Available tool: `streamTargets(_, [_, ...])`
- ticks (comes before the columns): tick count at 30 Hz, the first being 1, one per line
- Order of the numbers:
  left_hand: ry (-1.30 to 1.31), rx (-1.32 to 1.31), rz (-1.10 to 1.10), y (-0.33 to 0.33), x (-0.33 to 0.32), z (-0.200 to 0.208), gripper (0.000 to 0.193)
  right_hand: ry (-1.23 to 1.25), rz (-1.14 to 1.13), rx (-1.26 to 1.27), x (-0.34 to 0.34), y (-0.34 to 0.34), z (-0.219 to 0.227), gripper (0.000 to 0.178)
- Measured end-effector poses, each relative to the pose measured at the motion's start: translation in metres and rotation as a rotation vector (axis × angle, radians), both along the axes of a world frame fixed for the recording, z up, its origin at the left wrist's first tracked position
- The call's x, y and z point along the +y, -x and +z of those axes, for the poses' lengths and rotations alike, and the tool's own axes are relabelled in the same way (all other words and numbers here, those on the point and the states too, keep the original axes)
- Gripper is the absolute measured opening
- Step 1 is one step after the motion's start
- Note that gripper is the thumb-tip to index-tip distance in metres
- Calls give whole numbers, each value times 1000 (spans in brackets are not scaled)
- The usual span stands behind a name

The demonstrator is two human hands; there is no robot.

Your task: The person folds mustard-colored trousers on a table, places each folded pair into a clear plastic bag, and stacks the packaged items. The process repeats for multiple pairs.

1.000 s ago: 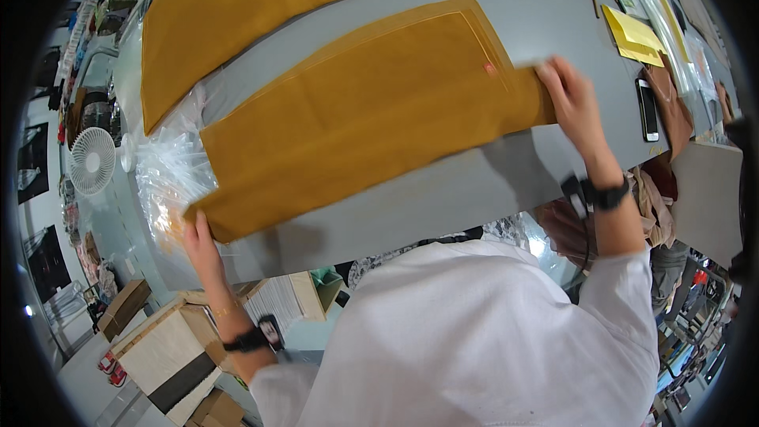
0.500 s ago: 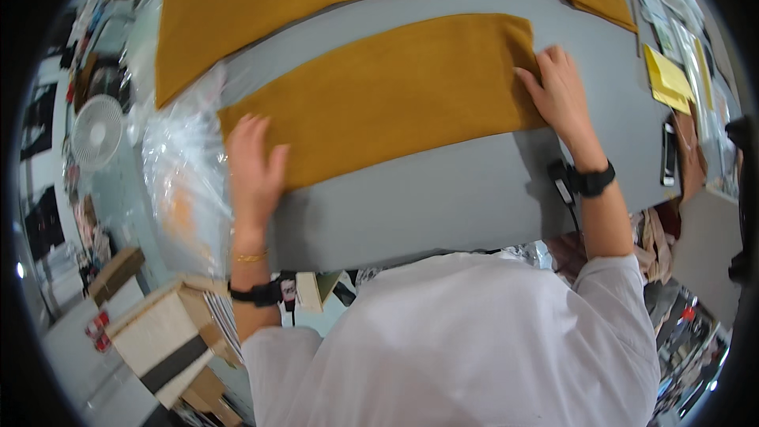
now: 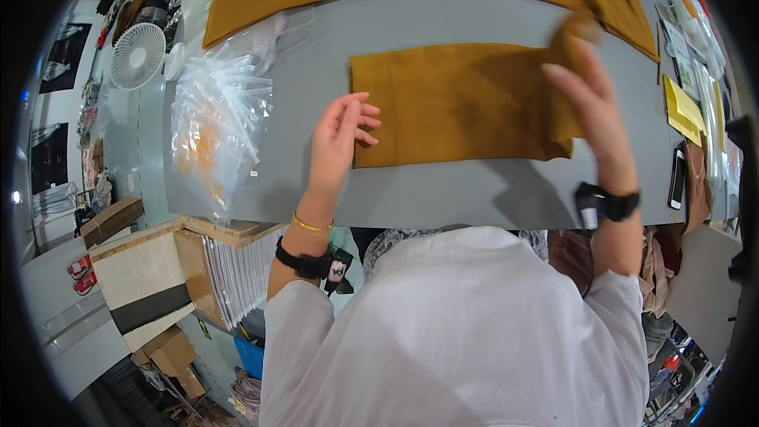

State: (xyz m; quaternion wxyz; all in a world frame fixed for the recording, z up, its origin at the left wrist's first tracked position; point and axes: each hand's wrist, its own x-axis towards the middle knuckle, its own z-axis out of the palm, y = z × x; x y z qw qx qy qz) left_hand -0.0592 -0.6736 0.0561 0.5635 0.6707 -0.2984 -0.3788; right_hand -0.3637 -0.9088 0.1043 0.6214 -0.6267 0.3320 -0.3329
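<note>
Mustard cloth (image 3: 458, 103) now folded shorter, right hand (image 3: 589, 103) lifting its edge

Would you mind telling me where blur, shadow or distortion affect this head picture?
Head view: the right hand is motion-blurred lifting the mustard cloth; the left hand is sharp; shadows fall on the grey table; fisheye bends the table edges.

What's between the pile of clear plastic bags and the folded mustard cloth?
In the head view, a strip of bare grey table, with the left hand hovering over its near part, fingertips at the folded mustard cloth; the plastic bags lie further left.
</note>
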Motion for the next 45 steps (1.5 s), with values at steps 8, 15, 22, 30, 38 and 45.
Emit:
streamTargets(8, [-1, 211, 5, -15, -13, -22, 38, 154, 495, 426, 64, -142, -34, 49])
streamTargets(15, [-139, -57, -66, -20, -8, -24, 50, 1097, 236, 713, 37, -41, -50, 81])
streamTargets(22, [-113, -1401, -339, 19, 28, 10, 64, 1190, 427, 789, 19, -15, -77, 114])
streamTargets(30, [-291, -407, 23, -85, 128, 11, 25, 1190, 659, 1026, -10, -79, -8, 94])
streamTargets(38, [-374, -862, 730, -292, 131, -26, 29, 1275, 695, 585, 104, -162, -55, 74])
streamTargets(45, [-701, -923, 481, -350, 121, -54, 39, 1279, 844, 496, 76, -170, -62, 70])
